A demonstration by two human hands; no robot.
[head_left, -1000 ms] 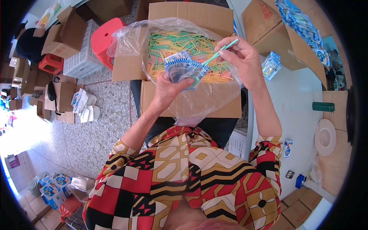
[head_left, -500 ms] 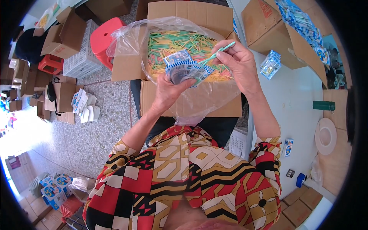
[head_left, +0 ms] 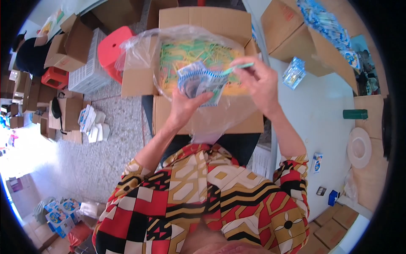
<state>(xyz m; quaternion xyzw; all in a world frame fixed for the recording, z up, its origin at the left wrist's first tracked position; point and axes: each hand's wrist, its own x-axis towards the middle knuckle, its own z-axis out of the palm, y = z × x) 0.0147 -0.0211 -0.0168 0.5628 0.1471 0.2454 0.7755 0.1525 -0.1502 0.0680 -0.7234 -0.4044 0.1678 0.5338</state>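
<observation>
Grasping small blue-and-white printed plastic packets [head_left: 206,83] in the left hand [head_left: 186,106], above an open brown cardboard box [head_left: 203,19] lined with clear plastic film [head_left: 137,46] and filled with loose green, yellow and pink sticks [head_left: 177,53]. Pinching slender pale-green sticks [head_left: 243,66], too blurred to count, between thumb and fingers of the right hand [head_left: 261,82], angled down to the packets' upper right edge.

Glossy beside matt
Packets [head_left: 203,78] are shiny plastic film, the liner [head_left: 139,45] wrinkled clear plastic, the cardboard box [head_left: 205,20] matt, the stool [head_left: 113,44] smooth plastic.

right fingers [head_left: 259,70]: blurred | loose sticks [head_left: 179,51]: blurred, partly hidden behind packets [head_left: 198,80] | co-worker [head_left: 30,57]: partly hidden by carton [head_left: 69,51]
</observation>
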